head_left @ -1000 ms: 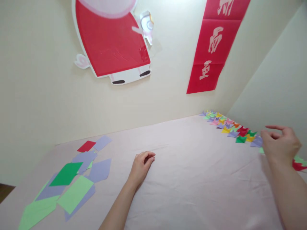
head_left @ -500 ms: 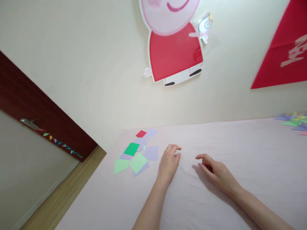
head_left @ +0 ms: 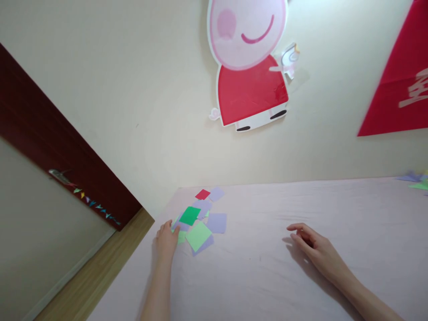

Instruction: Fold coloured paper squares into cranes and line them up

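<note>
My left hand (head_left: 166, 238) reaches over the left edge of a loose group of square paper sheets, thumb and fingers apart. It partly covers a light green sheet (head_left: 182, 236) at that side; whether it touches the paper I cannot tell. Close by lie a dark green sheet (head_left: 190, 216), another light green sheet (head_left: 199, 236), a purple sheet (head_left: 216, 223) and a small red sheet (head_left: 202, 194). Well to the right, my right hand (head_left: 310, 245) hovers low over the pale pink cloth (head_left: 254, 285). Its fingers are bent, thumb and forefinger apart, with nothing in between.
Folded paper pieces (head_left: 419, 182) in purple, green and yellow sit at the far right edge. Behind the cloth rises a wall with a pig cutout (head_left: 253, 91) and a red banner (head_left: 391, 93). On the left is a dark red door (head_left: 67, 138) with a colourful string hanging from its handle.
My left hand has moved left, from beside the papers to their left edge. My right hand keeps its bent pose over the cloth. The view has tilted slightly upward and left.
</note>
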Tool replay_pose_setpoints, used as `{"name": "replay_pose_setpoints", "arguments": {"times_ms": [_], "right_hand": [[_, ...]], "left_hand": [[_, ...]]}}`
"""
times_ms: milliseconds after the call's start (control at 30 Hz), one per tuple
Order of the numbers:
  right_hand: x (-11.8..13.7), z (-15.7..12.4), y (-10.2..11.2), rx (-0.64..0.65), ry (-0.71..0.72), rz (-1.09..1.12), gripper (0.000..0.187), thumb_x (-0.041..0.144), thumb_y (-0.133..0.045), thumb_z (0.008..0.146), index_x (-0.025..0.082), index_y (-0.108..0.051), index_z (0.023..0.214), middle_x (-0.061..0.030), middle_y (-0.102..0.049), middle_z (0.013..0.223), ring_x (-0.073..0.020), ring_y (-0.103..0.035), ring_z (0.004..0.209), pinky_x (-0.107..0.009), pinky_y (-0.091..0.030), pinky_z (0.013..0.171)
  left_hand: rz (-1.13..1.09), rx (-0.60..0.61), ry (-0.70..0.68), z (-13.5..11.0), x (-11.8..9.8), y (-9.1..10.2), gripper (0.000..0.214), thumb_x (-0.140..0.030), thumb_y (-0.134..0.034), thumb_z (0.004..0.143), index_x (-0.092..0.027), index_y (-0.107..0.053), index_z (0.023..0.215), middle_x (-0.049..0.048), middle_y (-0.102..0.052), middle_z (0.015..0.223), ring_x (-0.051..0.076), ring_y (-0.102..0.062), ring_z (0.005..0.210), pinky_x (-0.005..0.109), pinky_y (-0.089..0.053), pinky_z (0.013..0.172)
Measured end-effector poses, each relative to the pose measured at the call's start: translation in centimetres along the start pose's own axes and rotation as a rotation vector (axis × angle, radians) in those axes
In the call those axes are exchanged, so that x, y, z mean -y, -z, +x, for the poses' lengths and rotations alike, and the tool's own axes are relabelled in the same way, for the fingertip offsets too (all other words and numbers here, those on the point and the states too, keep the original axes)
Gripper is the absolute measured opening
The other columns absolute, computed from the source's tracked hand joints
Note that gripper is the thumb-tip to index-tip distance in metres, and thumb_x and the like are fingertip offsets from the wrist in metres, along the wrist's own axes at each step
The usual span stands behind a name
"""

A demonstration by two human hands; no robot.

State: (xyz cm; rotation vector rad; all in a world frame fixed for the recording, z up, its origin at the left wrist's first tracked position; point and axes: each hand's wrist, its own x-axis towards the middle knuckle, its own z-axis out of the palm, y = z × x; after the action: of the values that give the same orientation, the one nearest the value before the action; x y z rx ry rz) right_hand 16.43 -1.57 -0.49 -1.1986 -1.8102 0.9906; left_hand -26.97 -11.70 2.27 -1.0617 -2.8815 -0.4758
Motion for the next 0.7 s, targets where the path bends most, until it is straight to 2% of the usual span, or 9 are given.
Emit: {"name": "replay_pose_setpoints", "arguments": {"times_ms": [167,433,567,700], "right_hand": [[0.0,0.0,0.1,-0.017,0.0,0.034,0.036,0.053,-0.05,0.085,0.022,-0.064,0.095,0.0052,-0.041,0.056,-0.0145,-0.041,0.051,-0.025,-0.034,0.049],[-0.1,0.3,0.1,0.029,-0.005,0.045,0.035,0.052,-0.047,0.089,0.021,-0.061,0.098,0.0066,-0.035,0.059,-0.0142,-0.039,0.053,-0.025,-0.032,0.052],[-0.1,0.3,0.1,0.022,-0.001,0.057,0.034,0.051,-0.047,0.089,0.021,-0.062,0.097,0.0071,-0.033,0.059,-0.0139,-0.038,0.052,-0.024,-0.031,0.052],[0.1,0.3,0.1,0.011,0.012,0.083,0.032,0.049,-0.049,0.088,0.021,-0.063,0.095,0.0069,-0.034,0.058,-0.0134,-0.038,0.052,-0.024,-0.031,0.051]], "left_hand": [[0.062,0.039,0.058,2.5,0.6,-0.4,0.05,-0.053,-0.059,0.079,-0.015,-0.064,0.111,0.0196,-0.06,0.123,0.038,-0.052,0.12,0.048,-0.042,0.097],[0.064,0.113,0.125,6.1,1.2,-1.0,0.044,-0.053,-0.071,0.064,-0.018,-0.07,0.092,0.0199,-0.065,0.116,0.044,-0.055,0.117,0.051,-0.045,0.092],[0.014,0.089,0.156,6.4,1.3,-1.3,0.037,-0.048,-0.07,0.066,-0.019,-0.068,0.089,0.0174,-0.068,0.111,0.043,-0.058,0.113,0.05,-0.047,0.089],[-0.096,0.032,0.176,6.0,1.2,-1.3,0.026,-0.033,-0.067,0.072,-0.019,-0.064,0.093,0.0119,-0.071,0.102,0.031,-0.067,0.098,0.038,-0.052,0.08]]}}
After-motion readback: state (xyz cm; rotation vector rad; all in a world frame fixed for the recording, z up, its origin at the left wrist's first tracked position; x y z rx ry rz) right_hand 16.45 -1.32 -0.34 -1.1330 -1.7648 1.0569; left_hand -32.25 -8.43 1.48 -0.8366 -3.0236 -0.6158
